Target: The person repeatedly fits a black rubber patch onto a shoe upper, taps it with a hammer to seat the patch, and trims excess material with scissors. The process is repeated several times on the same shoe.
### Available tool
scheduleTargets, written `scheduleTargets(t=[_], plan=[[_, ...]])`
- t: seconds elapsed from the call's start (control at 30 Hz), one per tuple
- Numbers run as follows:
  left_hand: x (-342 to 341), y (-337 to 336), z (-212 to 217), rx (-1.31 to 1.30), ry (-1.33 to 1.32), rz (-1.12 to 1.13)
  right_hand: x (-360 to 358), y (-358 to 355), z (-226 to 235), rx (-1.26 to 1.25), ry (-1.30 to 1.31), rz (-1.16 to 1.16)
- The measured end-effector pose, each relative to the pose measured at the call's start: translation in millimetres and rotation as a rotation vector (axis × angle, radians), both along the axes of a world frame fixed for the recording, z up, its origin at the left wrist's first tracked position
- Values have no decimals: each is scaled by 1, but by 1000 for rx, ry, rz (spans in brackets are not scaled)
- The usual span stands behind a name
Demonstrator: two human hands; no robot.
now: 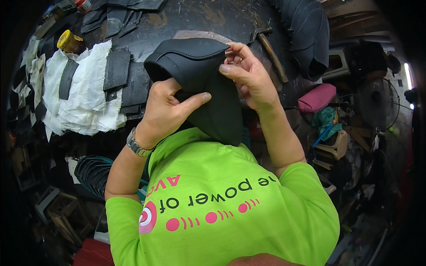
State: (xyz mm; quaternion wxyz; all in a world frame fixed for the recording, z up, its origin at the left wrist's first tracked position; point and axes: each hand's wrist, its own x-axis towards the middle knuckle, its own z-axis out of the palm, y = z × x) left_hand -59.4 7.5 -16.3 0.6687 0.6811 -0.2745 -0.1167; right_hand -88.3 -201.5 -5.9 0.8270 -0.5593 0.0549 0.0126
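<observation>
A black shoe upper (191, 49) with stitched seams is held up over the near edge of the dark table, its lower part hanging against my green shirt. My left hand (167, 104) grips it from the left. The fingers go inside the opening, out of sight, and the thumb presses on the outer face. At the upper right corner, my right hand (248, 73) pinches the edge between thumb and fingers. Just right of that hand, a hammer (271, 55) with a wooden handle lies on the table.
Nested black uppers (309, 37) stand at the table's far right. White cloth (82, 99) with black pieces (116, 71) covers the left side, near a yellow tub (70, 42). Off the table's right are a pink pouch (317, 97), a stool (335, 144) and a fan (379, 104).
</observation>
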Motion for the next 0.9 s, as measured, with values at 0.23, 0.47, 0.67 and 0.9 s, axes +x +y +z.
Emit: scheduleTargets(t=[0.23,0.47,0.67,0.9], plan=[[2,-5,-2,176,-230,79,5,-1,-8,75,-105,75],[10,-3,-3,233,-501,128,1,-7,1,27,241,361],[-5,16,1,409,-272,270,-1,0,2,-73,344,284],[-13,16,-12,329,-485,386,3,4,4,-50,321,208]])
